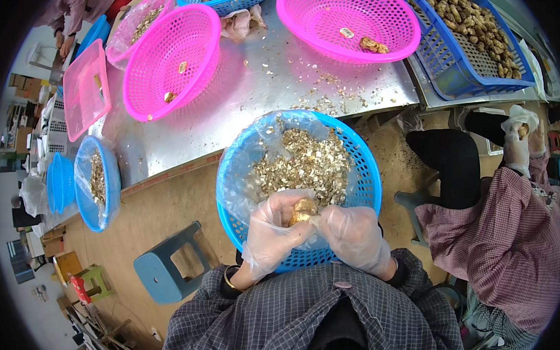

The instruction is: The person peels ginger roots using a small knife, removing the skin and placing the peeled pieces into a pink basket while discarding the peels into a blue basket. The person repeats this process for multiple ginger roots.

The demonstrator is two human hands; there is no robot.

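My left hand point(278, 229), in a thin clear plastic glove, grips a knobbly yellow-brown lump point(304, 211) whose exact kind I cannot make out. Against its right end, my gloved right hand point(352, 235) has its fingers curled in; whether they pinch a small tool is hidden. Both hands are over the near part of a round blue perforated plastic basket point(374, 170) at my lap. Inside it, a clear plastic bag point(242, 177) lies under a heap of brown and white flakes point(308, 166).
On the metal table point(183, 137) stand two pink baskets point(171, 52) point(347, 10), each with a lump inside. A blue crate point(460, 77) holds many lumps. Left is a blue stool point(159, 271). A gloved co-worker point(502, 239) sits at right; another person's hands point(66, 43) show top left.
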